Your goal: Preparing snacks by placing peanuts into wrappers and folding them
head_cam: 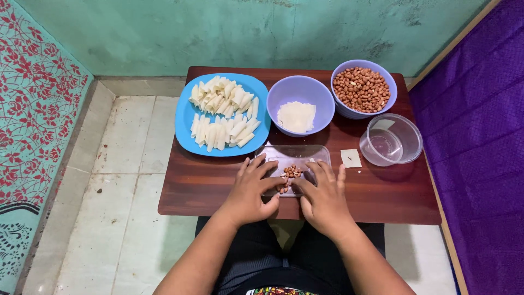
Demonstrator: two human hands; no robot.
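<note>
On the table (382, 202), both hands, left (252, 188) and right (323, 194), lay open and flat around peanuts (289, 175); many rolls (222, 112) were done, wrappers (296, 116) remained.

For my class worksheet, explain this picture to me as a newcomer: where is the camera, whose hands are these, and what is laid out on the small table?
There is one picture, taken by a camera worn on a person's head, looking down. No machine is involved: the two bare hands belong to that person. The left hand and right hand rest on a clear rectangular plastic tray with a few peanuts between them; neither hand has closed a grip on anything. On the dark wooden table also stand a blue plate of pale rolled pastry pieces, a lilac bowl of white square wrappers, a lilac bowl of peanuts and an empty clear round container. One loose white wrapper lies beside the tray.
</note>
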